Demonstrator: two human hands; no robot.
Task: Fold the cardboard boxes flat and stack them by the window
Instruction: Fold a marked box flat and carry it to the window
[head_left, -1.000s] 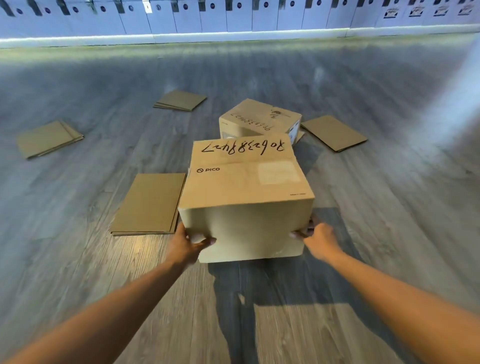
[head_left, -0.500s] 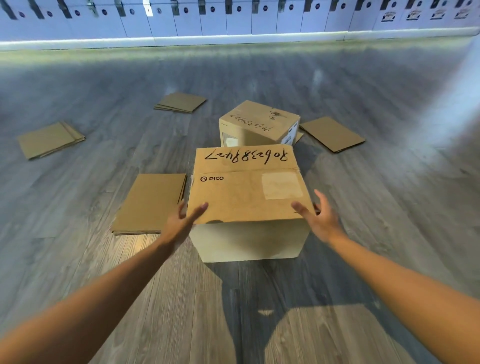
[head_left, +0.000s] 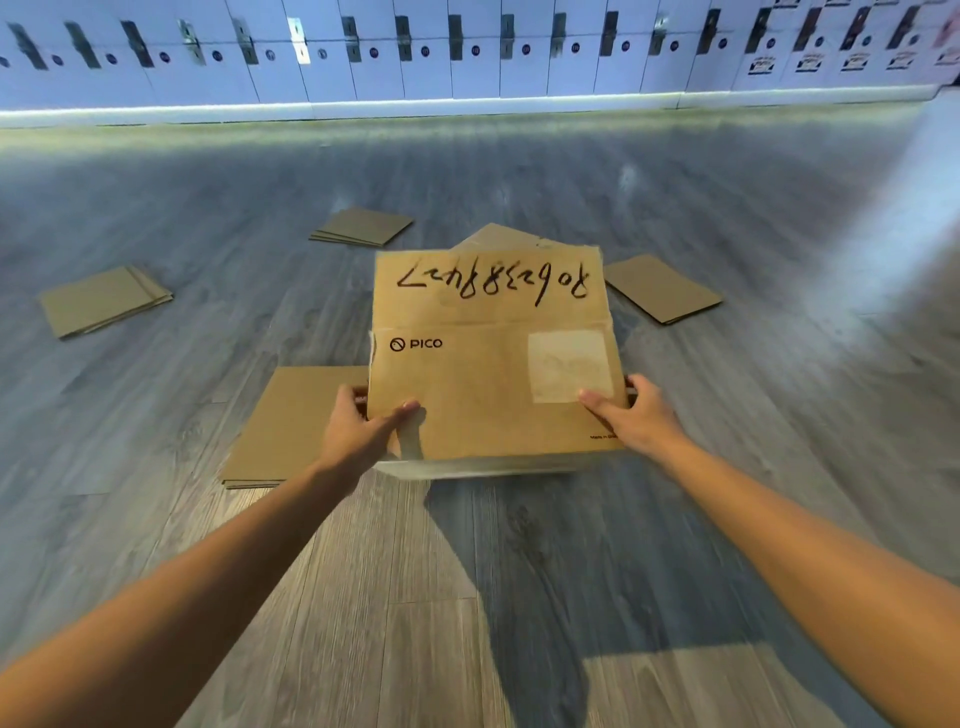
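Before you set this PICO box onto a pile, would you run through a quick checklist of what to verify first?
1. PICO box folded flat: ok, though a pale edge shows underneath.
2. Left hand grips the box's left edge: ok.
3. Right hand grips the right edge: ok.
4. Flattened pile beside the left hand, ready to receive it: ok.
5. Second box behind folded flat: cannot tell, mostly hidden.
6. Window stack location: cannot tell, no window in view.
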